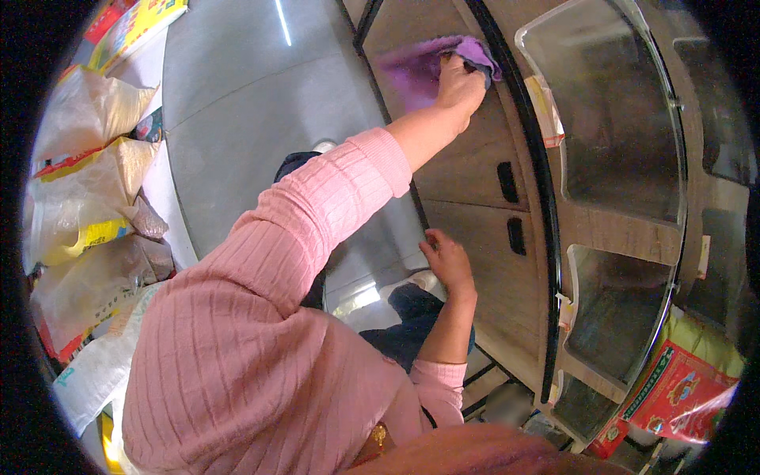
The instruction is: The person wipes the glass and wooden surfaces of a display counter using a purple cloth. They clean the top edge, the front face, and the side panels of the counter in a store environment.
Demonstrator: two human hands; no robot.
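Observation:
My left hand [460, 89] is stretched out to the upper right and grips a purple cloth [409, 65] with a dark part bunched under the fingers. The cloth lies against the wood-grain front of a cabinet [463, 136], near its black edge trim. Lower down, my right hand [448, 261] hangs beside the cabinet's lower door with loosely bent fingers and nothing in it. Two black recessed handles [507, 182] sit on the doors between the two hands.
Clear-lidded bins [617, 119] line the cabinet's right side, with a red printed package [683, 392] at lower right. Plastic bags of goods [89, 172] stand along the left. Grey floor tiles [237, 89] and my shoes [415, 282] show between.

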